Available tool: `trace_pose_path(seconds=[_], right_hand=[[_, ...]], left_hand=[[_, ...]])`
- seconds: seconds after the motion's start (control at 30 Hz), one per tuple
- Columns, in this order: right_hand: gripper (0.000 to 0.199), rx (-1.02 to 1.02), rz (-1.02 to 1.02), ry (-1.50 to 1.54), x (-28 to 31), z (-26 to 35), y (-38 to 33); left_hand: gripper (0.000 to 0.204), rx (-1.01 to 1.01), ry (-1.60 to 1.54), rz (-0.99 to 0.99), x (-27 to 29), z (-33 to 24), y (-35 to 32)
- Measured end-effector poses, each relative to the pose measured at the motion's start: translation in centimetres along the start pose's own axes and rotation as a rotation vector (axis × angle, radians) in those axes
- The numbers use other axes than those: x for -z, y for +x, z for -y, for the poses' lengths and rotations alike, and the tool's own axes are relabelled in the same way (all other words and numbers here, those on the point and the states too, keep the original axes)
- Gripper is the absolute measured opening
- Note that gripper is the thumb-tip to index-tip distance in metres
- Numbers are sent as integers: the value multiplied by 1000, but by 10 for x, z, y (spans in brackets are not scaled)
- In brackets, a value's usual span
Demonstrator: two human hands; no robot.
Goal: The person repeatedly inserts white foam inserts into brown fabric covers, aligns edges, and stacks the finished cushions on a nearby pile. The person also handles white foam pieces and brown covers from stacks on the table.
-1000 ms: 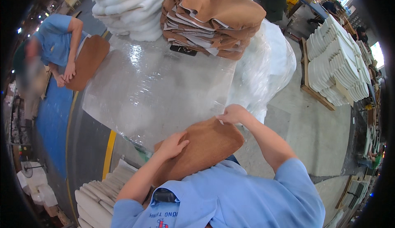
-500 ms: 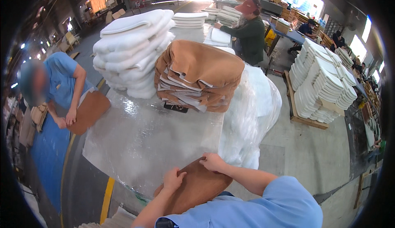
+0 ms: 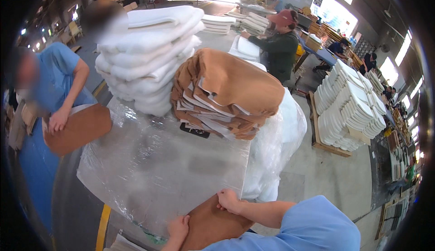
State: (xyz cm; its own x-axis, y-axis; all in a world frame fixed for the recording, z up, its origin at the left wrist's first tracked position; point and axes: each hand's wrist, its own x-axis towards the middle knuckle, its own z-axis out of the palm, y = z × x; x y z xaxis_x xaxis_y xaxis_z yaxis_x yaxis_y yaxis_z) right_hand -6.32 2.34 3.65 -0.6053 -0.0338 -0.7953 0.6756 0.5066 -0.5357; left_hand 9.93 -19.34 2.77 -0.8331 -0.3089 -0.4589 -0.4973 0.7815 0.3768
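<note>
A brown fabric-covered pad (image 3: 210, 224) with a curved outline lies against my body at the near edge of the table. My left hand (image 3: 179, 227) is closed on its left edge, the fingers curled over the rim. At the far end my right hand (image 3: 228, 200) pinches the fabric edge between thumb and fingers. The pad's near side is hidden by my arms and blue shirt. Ahead of my hands stands a tall stack of brown fabric covers (image 3: 240, 81) with pale undersides.
The table (image 3: 158, 160) is covered with clear plastic film. White padding (image 3: 149, 47) is piled at the back left. At the left, a co-worker (image 3: 68, 74) handles another brown pad (image 3: 81, 128). White cushions (image 3: 349, 101) sit on a pallet at the right. Another person (image 3: 281, 47) works beyond.
My view has shifted and tilted slightly. Both my hands keep their hold on the brown pad's edge. The co-worker at the left has drawn their pad closer, with a hand now resting on it.
</note>
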Motion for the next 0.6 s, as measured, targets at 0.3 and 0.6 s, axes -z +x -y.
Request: trace_pose_path(seconds=[0.3,0.6], right_hand=[[38,239,-129,-367,-8,-22,18],[32,170,117,-263,9,13,-14]], left_hand=[[39,17,-115,-239,-19,3,9],[49,-32,-242,64,15,10,5]])
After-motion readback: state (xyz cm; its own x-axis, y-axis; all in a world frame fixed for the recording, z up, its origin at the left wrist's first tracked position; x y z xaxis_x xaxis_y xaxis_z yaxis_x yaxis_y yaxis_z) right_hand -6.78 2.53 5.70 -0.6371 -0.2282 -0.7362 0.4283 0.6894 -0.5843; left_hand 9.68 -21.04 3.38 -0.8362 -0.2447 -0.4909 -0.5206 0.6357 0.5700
